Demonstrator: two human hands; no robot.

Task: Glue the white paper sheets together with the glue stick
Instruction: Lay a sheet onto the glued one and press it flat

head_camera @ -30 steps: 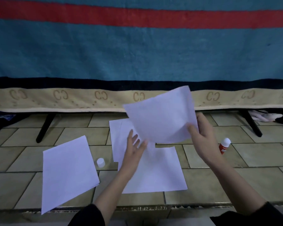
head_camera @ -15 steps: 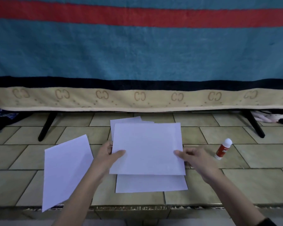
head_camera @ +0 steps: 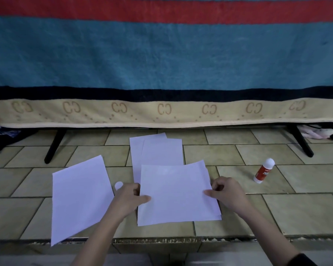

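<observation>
A white paper sheet [head_camera: 177, 192] lies over another sheet on the tiled floor, nearly matching its edges. My left hand [head_camera: 129, 198] pinches its left edge and my right hand [head_camera: 225, 194] pinches its right edge. Behind it lie two more overlapping white sheets [head_camera: 158, 152]. A separate white sheet [head_camera: 79, 196] lies tilted at the left. The red glue stick [head_camera: 263, 170] with a white tip lies on the floor to the right, apart from my hands. Its white cap [head_camera: 118, 185] sits just left of my left hand.
A striped blue, red and beige blanket [head_camera: 161, 60] hangs over a low frame with black legs [head_camera: 55, 144] behind the papers. The tiled step's edge [head_camera: 161, 240] runs along the front. Cloth items lie under the frame at far left and far right.
Both hands brought the raised sheet down and toward me, onto the lower sheet on the floor. The cap, hidden half a second ago, shows again beside my left hand.
</observation>
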